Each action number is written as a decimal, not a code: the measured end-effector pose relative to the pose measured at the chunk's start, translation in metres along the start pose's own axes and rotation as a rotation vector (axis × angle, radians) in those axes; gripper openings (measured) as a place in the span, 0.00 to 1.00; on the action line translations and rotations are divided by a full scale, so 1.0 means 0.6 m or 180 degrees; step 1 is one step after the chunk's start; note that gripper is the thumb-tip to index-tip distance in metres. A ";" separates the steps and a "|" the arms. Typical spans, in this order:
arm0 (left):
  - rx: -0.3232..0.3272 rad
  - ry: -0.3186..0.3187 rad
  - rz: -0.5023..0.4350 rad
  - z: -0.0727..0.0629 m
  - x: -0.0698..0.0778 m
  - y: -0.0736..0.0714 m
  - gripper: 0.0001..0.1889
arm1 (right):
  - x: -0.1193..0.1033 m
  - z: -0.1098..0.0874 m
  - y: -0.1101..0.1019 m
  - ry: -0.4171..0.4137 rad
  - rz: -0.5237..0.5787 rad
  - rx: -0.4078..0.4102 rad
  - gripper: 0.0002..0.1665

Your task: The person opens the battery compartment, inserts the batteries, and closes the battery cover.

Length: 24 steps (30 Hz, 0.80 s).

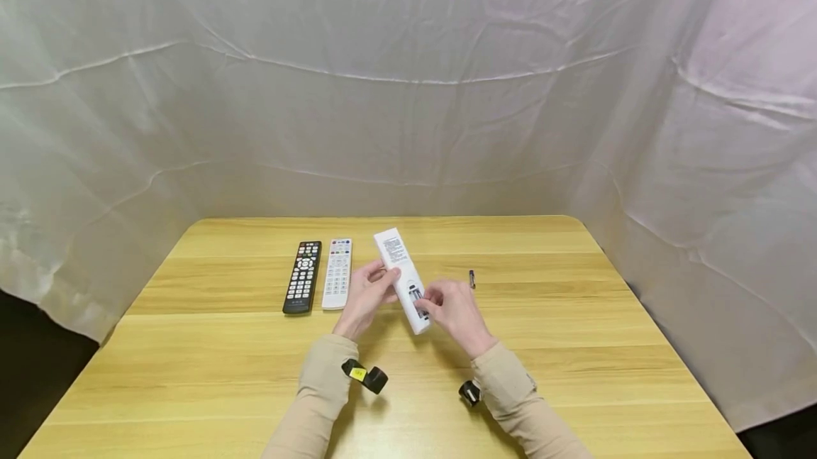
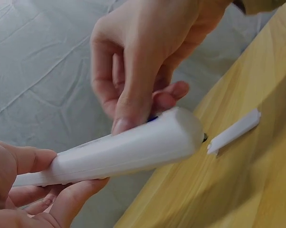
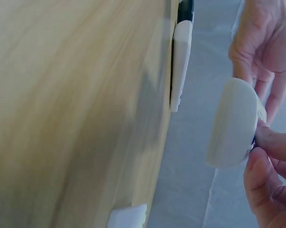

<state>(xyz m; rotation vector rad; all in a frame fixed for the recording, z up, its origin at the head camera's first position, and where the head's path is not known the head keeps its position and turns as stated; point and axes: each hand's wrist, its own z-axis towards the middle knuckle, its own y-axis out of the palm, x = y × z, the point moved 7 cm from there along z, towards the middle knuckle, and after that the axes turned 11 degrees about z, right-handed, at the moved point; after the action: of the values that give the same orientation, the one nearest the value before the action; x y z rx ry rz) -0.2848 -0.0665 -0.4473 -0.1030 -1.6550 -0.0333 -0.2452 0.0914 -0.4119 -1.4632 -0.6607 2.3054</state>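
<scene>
My left hand [image 1: 369,294] grips a white remote control [image 1: 394,250], back side up and tilted above the table. Its battery compartment [image 1: 416,294] is uncovered, with battery metal showing inside. At that compartment, the curled thumb and forefinger of my right hand [image 1: 456,308] pinch a battery [image 3: 253,143], of which only a dark blue sliver shows. The left wrist view has the right thumb pressed down along the remote's edge. A loose battery [image 1: 472,279] lies on the table beyond the right hand. Near it rests the white battery cover [image 2: 235,130], hidden in the head view.
To the left lie a black remote control [image 1: 303,278] and another white remote control [image 1: 337,274], both buttons up, side by side. They sit on a wooden table [image 1: 210,374]. A pale cloth curtain [image 1: 408,125] hangs behind and around the table.
</scene>
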 end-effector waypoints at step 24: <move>-0.0024 -0.0013 -0.0008 -0.002 0.002 0.005 0.23 | 0.018 0.002 -0.006 0.0326 -0.0055 -0.0065 0.15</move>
<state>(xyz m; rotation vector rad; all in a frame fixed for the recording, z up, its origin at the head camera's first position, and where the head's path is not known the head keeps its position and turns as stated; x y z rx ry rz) -0.2836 -0.0633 -0.4459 -0.1067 -1.6593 -0.0413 -0.2507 0.0996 -0.4175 -1.5668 -0.6669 2.2003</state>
